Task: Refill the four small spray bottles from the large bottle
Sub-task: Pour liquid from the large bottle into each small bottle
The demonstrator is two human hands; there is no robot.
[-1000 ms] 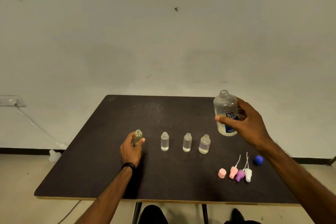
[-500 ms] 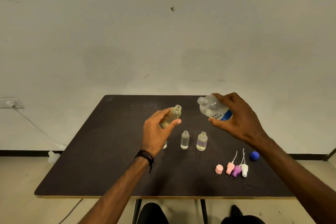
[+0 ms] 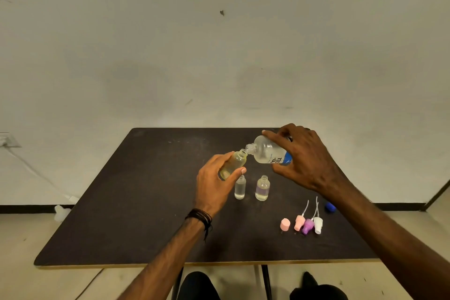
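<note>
Clear plastic meets clear plastic above the dark table [image 3: 136, 202]: your right hand [image 3: 306, 161] is wrapped around the large bottle [image 3: 267, 152], tipped left, its open neck touching the mouth of the small spray bottle [image 3: 233, 163] that your left hand [image 3: 214, 182] grips, tilted right, off the surface. Two more small bottles [image 3: 240, 187] [image 3: 262, 189] stand upright just below, near your left thumb. Near right lie the pink cap [image 3: 285, 224], three spray heads [image 3: 308, 224] and a blue cap [image 3: 330, 207].
</note>
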